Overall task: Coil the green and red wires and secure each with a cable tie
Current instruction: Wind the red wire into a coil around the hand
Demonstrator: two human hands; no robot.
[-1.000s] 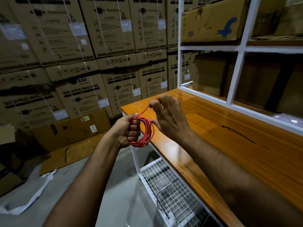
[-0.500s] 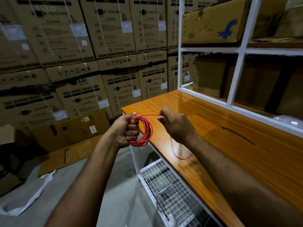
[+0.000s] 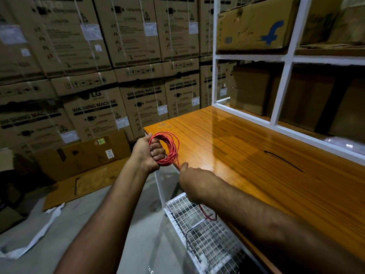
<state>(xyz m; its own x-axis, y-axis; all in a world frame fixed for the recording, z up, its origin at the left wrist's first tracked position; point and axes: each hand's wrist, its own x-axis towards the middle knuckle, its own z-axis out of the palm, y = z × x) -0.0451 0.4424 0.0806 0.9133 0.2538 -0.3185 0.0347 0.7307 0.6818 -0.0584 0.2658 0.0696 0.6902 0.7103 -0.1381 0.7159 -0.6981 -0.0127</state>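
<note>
Left hand [image 3: 152,153] grips the red coil [image 3: 167,148] in a fist just off the counter's [image 3: 256,155] near-left corner, probably to pin the loops so they can't spring apart between wraps. Right hand [image 3: 194,182] dips below the front edge, just under the coil, fingers hidden, so I cannot tell its grip; the loose red tail [image 3: 206,214] trails beneath that wrist over the wire basket [image 3: 197,230]. A black tie [image 3: 282,161] lies mid-counter, well apart.
</note>
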